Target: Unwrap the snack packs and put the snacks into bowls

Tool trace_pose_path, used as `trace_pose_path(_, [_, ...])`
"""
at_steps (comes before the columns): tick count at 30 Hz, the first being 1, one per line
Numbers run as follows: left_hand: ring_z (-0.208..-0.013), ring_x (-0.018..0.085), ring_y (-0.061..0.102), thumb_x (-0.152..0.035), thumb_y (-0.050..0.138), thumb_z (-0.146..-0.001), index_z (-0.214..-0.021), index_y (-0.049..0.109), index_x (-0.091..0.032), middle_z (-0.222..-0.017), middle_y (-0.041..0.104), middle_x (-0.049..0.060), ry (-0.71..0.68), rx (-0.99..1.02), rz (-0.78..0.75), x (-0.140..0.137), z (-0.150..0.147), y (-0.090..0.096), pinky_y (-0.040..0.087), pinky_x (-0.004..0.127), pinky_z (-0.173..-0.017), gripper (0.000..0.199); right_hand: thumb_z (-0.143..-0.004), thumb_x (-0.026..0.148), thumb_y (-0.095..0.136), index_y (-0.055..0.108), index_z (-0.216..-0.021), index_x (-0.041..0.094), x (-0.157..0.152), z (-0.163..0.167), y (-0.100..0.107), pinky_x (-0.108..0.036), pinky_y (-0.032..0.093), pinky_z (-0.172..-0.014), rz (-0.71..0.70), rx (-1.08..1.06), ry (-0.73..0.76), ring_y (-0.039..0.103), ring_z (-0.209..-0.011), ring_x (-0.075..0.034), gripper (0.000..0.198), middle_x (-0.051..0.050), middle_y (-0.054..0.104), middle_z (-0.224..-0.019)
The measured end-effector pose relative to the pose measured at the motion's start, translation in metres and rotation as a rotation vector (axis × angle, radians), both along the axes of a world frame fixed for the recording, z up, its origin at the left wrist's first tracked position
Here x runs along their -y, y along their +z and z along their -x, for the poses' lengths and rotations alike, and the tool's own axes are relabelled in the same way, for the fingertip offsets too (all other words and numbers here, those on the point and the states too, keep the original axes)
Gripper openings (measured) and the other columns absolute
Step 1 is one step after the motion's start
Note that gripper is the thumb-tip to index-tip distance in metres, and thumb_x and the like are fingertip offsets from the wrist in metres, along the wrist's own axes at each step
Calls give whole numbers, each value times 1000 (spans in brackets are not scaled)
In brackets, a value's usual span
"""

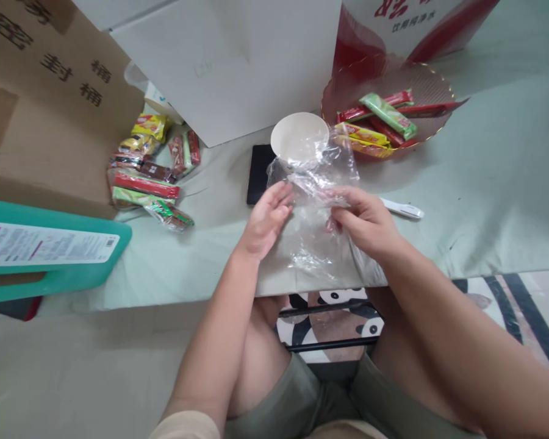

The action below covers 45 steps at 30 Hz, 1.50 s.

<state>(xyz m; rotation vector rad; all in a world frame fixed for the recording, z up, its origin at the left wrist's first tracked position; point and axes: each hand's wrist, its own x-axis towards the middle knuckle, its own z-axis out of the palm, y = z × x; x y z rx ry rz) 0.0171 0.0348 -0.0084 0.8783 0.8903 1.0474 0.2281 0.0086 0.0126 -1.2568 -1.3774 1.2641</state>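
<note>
Bench [494,207]: boxes [238,67] line its back; cloth stretches off rightward.
Plastic bag [308,213]: one, over the bench's front edge area, overlapping one bowl [299,135].
Right hand [368,222]: pinching the bag.
Left hand [266,222]: fingers loosely spread beside it.
Dish [432,82]: one, holding wrapped snacks [388,116].
Jug [86,277]: one, crowding the left front edge.

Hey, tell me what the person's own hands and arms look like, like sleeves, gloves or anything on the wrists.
The left hand and right hand are ungloved, with no watch, bracelet or ring visible. Both forearms are uncovered. A pale cream sleeve shows on the left arm; none shows on the right within the frame.
</note>
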Motion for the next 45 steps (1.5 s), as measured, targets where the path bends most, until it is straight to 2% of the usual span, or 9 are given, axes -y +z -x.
trace_pose_path(5, [-90, 21, 75, -41, 97, -57, -114, 72, -23, -106, 77, 6, -170, 29, 104, 2, -15, 6, 60, 31, -77, 65, -85, 37, 62, 69, -75, 24, 3, 1, 6, -31, 52, -61, -55, -133, 133, 66, -78, -17, 17, -6, 73, -117])
trace_pose_path(9, [-43, 11, 55, -46, 94, -61, -72, 71, -16, -56, 62, -2, -275, -207, 115, 1, -15, 8, 47, 26, -44, 40, -76, 28, 65, 68, -66, 25, 0, -2, 1, -37, 55, -77, -124, -97, 9, 66, -103, -24, 10, -5, 73, -105])
trace_pose_path(15, [-81, 15, 72, -33, 94, -62, -97, 73, -21, -91, 76, 2, -170, -154, -119, 2, -16, 5, 56, 25, -71, 42, -72, 21, 64, 68, -66, 24, -2, -2, -9, -39, 49, -86, -124, -124, -62, 64, -106, -24, 8, -4, 71, -102])
trace_pose_path(18, [-67, 14, 69, -33, 88, -71, -105, 70, -23, -79, 74, 0, -215, -151, -80, 3, -17, 4, 54, 25, -61, 39, -69, 22, 68, 68, -67, 22, 0, 0, -8, -36, 47, -84, -68, -191, -52, 64, -102, -22, 3, -5, 70, -107])
trace_pose_path(22, [-47, 10, 55, -31, 79, -78, -98, 70, -24, -64, 65, -4, -115, -88, -45, 2, -15, 8, 45, 22, -46, 22, -70, 32, 72, 63, -67, 22, -2, 0, -6, -34, 45, -75, 53, -236, -164, 61, -85, -18, 14, -4, 69, -112])
trace_pose_path(28, [-60, 10, 61, -15, 68, -69, -72, 68, -21, -70, 68, -2, 83, -22, -52, -3, -13, 13, 49, 20, -51, 7, -77, 72, 59, 61, -76, 23, -7, 4, -8, -36, 47, -69, 233, -522, -177, 59, -78, -19, 49, -8, 67, -110])
trace_pose_path(32, [-57, 9, 59, -12, 64, -66, -63, 66, -19, -65, 66, -2, 110, 15, -47, -6, -12, 12, 47, 20, -53, 8, -72, 66, 71, 62, -88, 26, -6, 5, -7, -33, 47, -64, 268, -487, -179, 57, -74, -17, 45, -5, 64, -108])
trace_pose_path(40, [-63, 14, 66, -32, 68, -68, -57, 69, -18, -70, 73, 5, 100, -11, 18, -10, -9, 17, 50, 26, -61, 19, -77, 80, 59, 63, -58, 22, 1, 4, -3, -44, 53, -92, 93, -351, -15, 62, -109, -27, 61, -9, 64, -129])
trace_pose_path(45, [-57, 13, 62, -60, 66, -78, -50, 68, -17, -63, 69, 6, 71, -129, 82, -13, -3, 11, 48, 27, -58, 51, -77, 52, 74, 62, -91, 26, -3, 6, -16, -45, 51, -101, 85, -254, -114, 60, -124, -27, 32, -6, 54, -144])
